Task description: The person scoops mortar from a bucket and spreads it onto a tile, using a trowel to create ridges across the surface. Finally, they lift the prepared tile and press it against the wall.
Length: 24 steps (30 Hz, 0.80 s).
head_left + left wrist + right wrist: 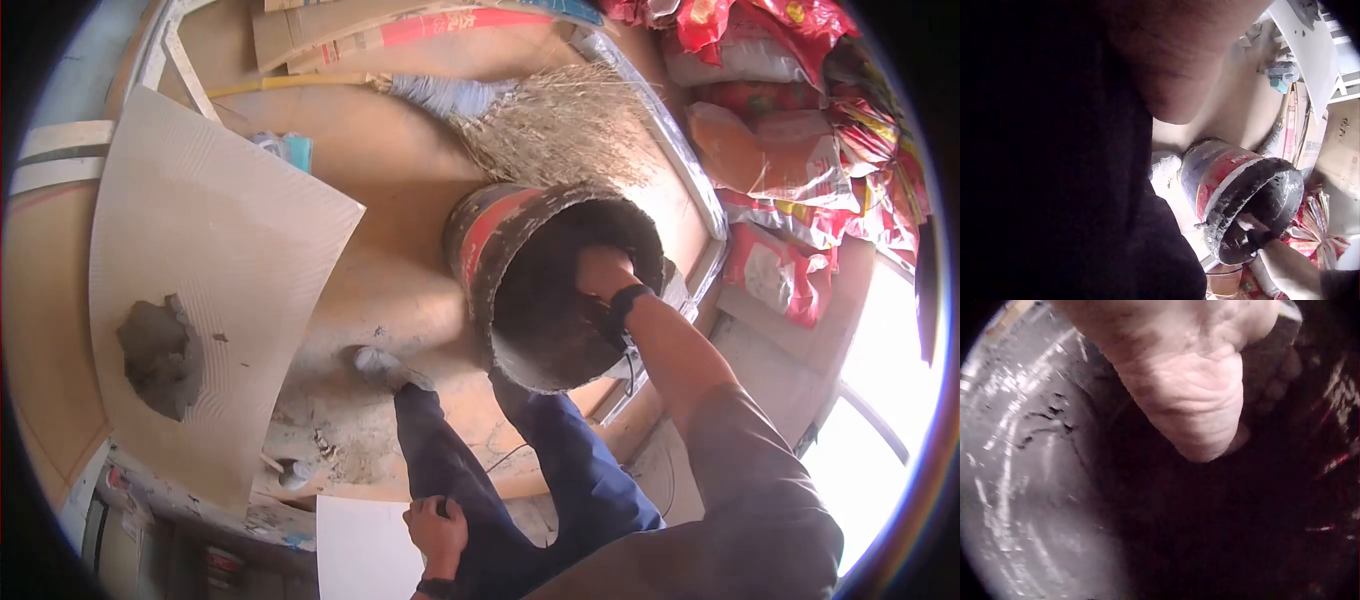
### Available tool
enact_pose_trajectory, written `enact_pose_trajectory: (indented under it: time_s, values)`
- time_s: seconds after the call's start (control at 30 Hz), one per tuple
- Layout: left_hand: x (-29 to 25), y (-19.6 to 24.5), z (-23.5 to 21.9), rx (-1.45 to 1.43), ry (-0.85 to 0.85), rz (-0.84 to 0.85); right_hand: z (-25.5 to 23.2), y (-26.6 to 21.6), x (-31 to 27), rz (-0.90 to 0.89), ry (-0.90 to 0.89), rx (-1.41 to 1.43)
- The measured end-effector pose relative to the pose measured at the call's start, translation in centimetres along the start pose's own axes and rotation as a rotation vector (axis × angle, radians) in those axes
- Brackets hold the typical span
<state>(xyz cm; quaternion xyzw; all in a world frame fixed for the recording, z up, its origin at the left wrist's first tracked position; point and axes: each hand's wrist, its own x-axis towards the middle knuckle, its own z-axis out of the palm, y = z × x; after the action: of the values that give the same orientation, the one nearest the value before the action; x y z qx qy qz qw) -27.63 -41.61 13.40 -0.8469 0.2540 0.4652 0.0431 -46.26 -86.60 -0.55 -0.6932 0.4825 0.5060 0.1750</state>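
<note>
where the tan floor (400,230) opens out, a pale, gently bowed board (220,200) with a sharp corner takes up the left side. right of the middle sits the bucket (480,240), a round, deep vessel whose outer wall carries a red band and whose rim is crusted with dark, rough residue; the right wrist view shows its inner wall streaked with shiny pale smears.

around it, glossy red-and-white bags (770,150) are heaped at the far right, flattened cardboard (430,30) lies along the top, and a broom (560,120) of dry, splayed straw lies just beyond the bucket, its yellow handle running leftward. the right forearm (680,350) crosses the rim and hides part of the opening, while dark cloth (1054,156) blocks much of the left wrist view.

the bucket is tilted, its long axis slanting so that the mouth faces back toward the person and rightward, the base pointing away (whether it lies fully on its side, i cannot tell).

a ragged grey clump (160,355) sits on the board. the right hand (603,272) is down inside the bucket, its fingers lost in shadow; i cannot tell how far they are spread or what they hold. the left hand (437,530) rests on the left thigh (470,510), fingers bent; a dark patch shows by the thumb, and i cannot tell if it is something held.
</note>
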Motion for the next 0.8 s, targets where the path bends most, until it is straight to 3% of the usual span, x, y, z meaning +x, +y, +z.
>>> enact_pose_trajectory:
  time_s: [0.1, 0.2, 0.4, 0.57, 0.8]
  values:
    - [0.0, -0.3, -1.0, -0.086, 0.002, -0.048, 8.0, 1.0, 7.2, -0.155, 0.304, -0.201]
    - [0.0, -0.7, -1.5, -0.129, 0.073, 0.010, 4.7, 1.3, 7.8, -0.132, 0.073, -0.031]
    - [0.7, 0.7, -3.8, -0.151, 0.080, 0.152, 4.5, 1.3, 8.1, -0.291, 0.093, 0.043]
    - [1.4, 2.3, -5.0, -0.153, 0.039, 0.116, 9.6, -0.5, 12.5, -0.561, 0.267, 0.002]
    - [1.2, 2.8, -4.5, -0.159, 0.042, 0.091, 10.6, -2.6, 11.1, -0.690, 0.229, 0.191]
